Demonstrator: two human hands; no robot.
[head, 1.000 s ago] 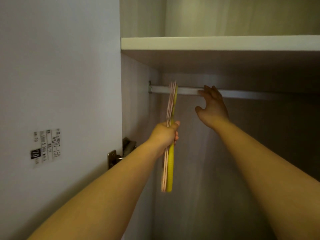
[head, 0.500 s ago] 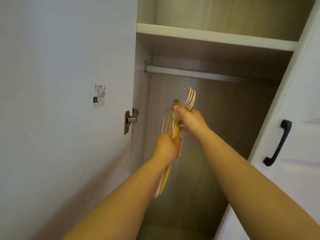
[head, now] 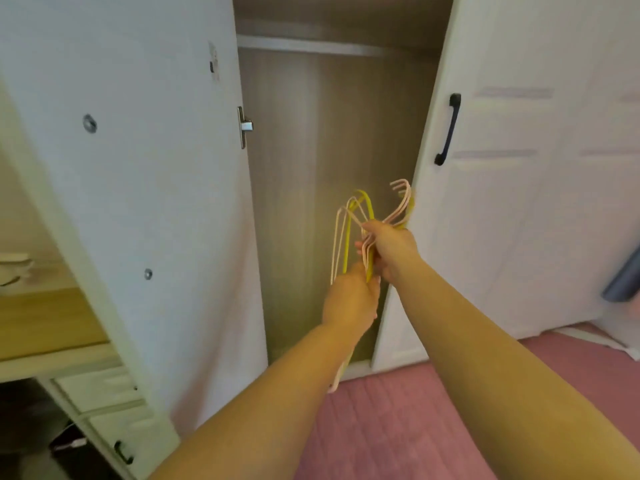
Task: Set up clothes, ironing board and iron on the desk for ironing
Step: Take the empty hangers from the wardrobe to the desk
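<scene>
We grip a bundle of pink and yellow hangers (head: 367,233) before the open wardrobe (head: 329,168), left hand (head: 349,299) fingers curled round the lower part, right hand (head: 391,247) fingers clenched round the necks.

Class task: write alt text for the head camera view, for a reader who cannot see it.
Both hands, left hand below right hand, grip a bunch of pink and yellow hangers before an open white wardrobe. Its rail hangs bare above a pink carpet.
</scene>
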